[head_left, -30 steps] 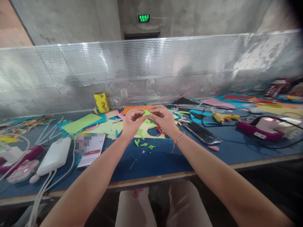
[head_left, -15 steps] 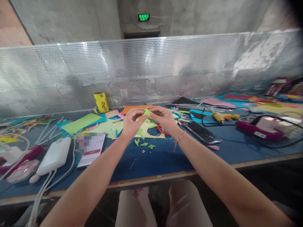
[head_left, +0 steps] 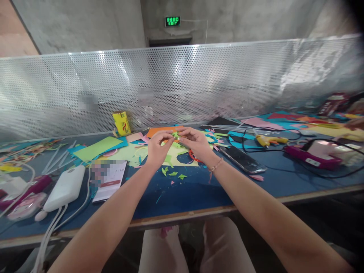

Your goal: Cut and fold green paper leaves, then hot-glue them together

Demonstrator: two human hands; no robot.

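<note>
Between my hands, above the middle of the table, is a small light-green paper piece [head_left: 176,135]. My left hand [head_left: 158,147] pinches it from the left between thumb and fingers. On the other side my right hand [head_left: 198,145] grips it too, fingertips close to those of the left; the fingers hide most of the paper. Several small green paper cut-outs [head_left: 173,173] lie on the table in front of my hands. Below my hands is a pale yellow-green sheet [head_left: 190,160], and a red ring-shaped thing [head_left: 193,156] is partly covered by my right hand.
To the left are a phone with a lit screen [head_left: 110,182], a white power bank [head_left: 66,187] and a yellow packet [head_left: 121,123]. A dark phone [head_left: 243,159], a yellow glue gun [head_left: 270,140] and a purple power strip [head_left: 313,157] lie right. A perforated metal screen [head_left: 176,83] stands behind.
The green paper has been turned or folded between my fingers, so less of it shows. A grey sliver seen by my right fingers is no longer visible. My arms stay almost still.
</note>
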